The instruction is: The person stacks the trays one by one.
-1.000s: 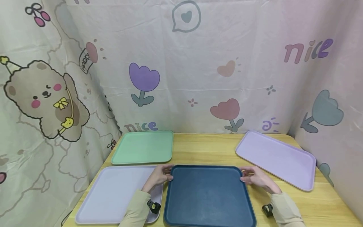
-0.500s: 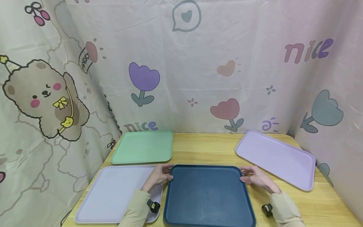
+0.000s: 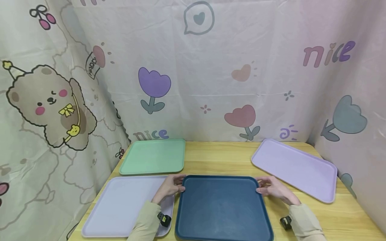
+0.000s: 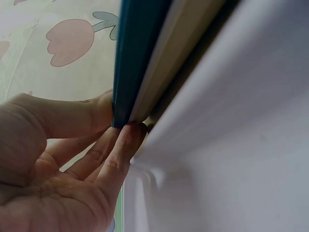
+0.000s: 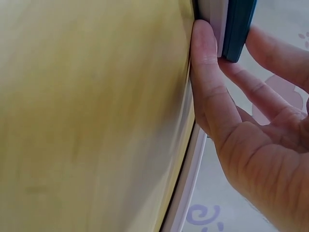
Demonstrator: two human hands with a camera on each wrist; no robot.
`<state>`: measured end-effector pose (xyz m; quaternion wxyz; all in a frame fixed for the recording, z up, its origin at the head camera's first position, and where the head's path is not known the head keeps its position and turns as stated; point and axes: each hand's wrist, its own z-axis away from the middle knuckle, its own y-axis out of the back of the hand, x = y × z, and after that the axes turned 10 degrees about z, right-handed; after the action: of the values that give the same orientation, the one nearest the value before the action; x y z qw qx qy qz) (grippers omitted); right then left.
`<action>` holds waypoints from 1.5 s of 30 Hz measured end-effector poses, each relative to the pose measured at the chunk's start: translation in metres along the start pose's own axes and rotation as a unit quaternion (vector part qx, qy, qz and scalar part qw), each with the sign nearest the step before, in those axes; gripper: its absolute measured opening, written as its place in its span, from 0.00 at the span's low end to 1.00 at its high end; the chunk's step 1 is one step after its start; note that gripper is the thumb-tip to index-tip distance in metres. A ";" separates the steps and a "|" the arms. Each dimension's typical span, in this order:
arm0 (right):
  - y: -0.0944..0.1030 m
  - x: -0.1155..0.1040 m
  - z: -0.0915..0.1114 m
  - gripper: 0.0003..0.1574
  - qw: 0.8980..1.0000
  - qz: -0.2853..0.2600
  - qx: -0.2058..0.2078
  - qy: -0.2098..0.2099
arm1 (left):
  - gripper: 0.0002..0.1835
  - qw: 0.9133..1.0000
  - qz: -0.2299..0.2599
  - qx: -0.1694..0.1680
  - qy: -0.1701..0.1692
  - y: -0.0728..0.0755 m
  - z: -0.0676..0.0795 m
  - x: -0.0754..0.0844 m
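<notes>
A dark blue tray lies at the front middle of the table. My left hand grips its far left corner, thumb against the top rim and fingers reaching under the edge. At the far right corner my right hand does the same. Both wrist views show a pale layer directly beneath the blue rim, like the edge of another tray stacked under it. Left of the blue tray is a pale lavender tray, partly covered by my left forearm.
A green tray lies at the back left. A purple tray sits slanted at the back right. The wooden table meets a printed curtain at its back and sides.
The head view has shifted very slightly. Both hands keep their hold on the blue tray's corners, and the trays have not moved.
</notes>
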<state>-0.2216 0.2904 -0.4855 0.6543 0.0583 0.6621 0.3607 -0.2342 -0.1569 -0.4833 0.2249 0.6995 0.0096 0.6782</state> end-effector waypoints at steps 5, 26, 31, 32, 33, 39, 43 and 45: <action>0.001 -0.002 0.000 0.36 1.000 -0.009 0.002 -0.010 | 0.30 1.000 0.003 0.000 -0.003 0.000 0.000 0.000; 0.031 0.021 0.019 0.31 0.969 -0.003 0.245 -0.035 | 0.30 1.000 0.000 0.003 0.003 0.000 -0.001 -0.002; 0.045 0.030 0.029 0.17 0.941 -0.065 0.330 -0.044 | 0.30 1.000 0.002 0.005 0.006 0.000 -0.001 -0.004; 0.047 0.032 0.030 0.20 0.933 -0.087 0.347 -0.045 | 0.30 1.000 0.003 0.005 0.008 0.000 0.000 -0.005; 0.049 0.033 0.032 0.22 0.925 -0.103 0.364 -0.046 | 0.30 1.000 0.002 0.005 0.007 0.000 0.000 -0.004; 0.061 0.039 0.037 0.23 0.855 -0.223 0.460 -0.090 | 0.30 1.000 -0.001 0.001 0.005 0.000 0.000 -0.003; 0.068 0.042 0.041 0.21 0.814 -0.265 0.499 -0.136 | 0.30 1.000 0.001 0.001 0.006 0.000 0.001 -0.001; 0.071 0.043 0.043 0.20 0.801 -0.275 0.510 -0.150 | 0.30 1.000 0.002 0.002 0.006 0.000 0.001 -0.001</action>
<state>-0.2163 0.3838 -0.4766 0.6931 0.2524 0.6323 -0.2369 -0.2336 -0.1570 -0.4845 0.2221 0.6960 0.0103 0.6827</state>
